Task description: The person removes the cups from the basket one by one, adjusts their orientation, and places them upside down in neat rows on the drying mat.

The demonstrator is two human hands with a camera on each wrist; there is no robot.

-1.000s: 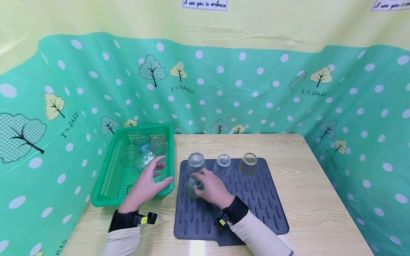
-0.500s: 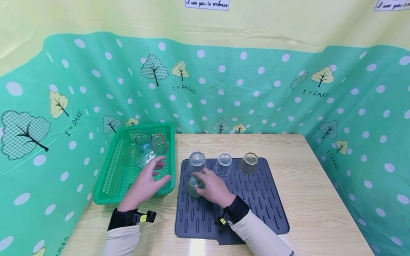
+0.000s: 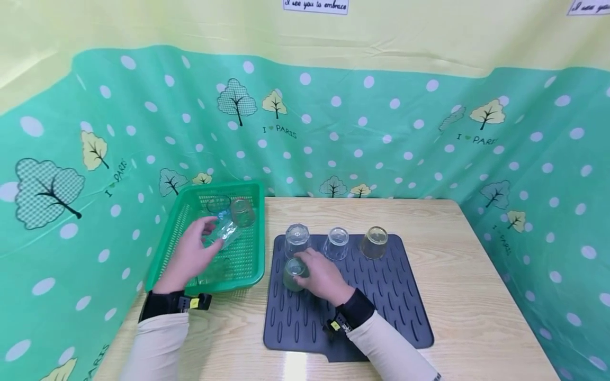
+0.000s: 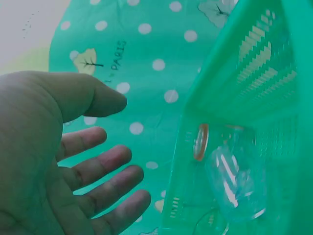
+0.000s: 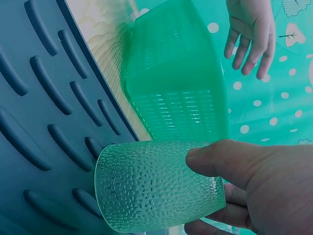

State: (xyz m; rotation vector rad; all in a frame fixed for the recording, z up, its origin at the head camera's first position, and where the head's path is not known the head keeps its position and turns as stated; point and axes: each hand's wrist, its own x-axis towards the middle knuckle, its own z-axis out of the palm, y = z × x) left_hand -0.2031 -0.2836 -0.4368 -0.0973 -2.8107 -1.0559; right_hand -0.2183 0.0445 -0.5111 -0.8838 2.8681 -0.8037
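Upside down on the dark ridged drying mat [image 3: 381,301] stands a greenish textured glass [image 3: 293,276]. My right hand [image 3: 325,278] holds it near its base; in the right wrist view the thumb lies on one side of the glass [image 5: 151,188] and fingers on the other. Its rim is at the mat's surface. Over the green basket [image 3: 260,248], my left hand [image 3: 187,256] hovers with relaxed, spread fingers and nothing in them. Inside the basket lie a glass with a reddish rim [image 3: 243,212], a clear glass [image 3: 226,231] and other glassware partly hidden by that hand.
Along the mat's back edge stand three upturned glasses: a clear faceted one [image 3: 297,238], a smaller clear one [image 3: 337,243] and a yellowish one [image 3: 374,243]. The light wooden table [image 3: 457,275] extends right of the mat. A green dotted curtain [image 3: 381,132] encloses the back and sides.
My left hand has moved left and slightly farther over the basket. The right hand stays at the textured glass on the mat. The head view has shifted slightly.
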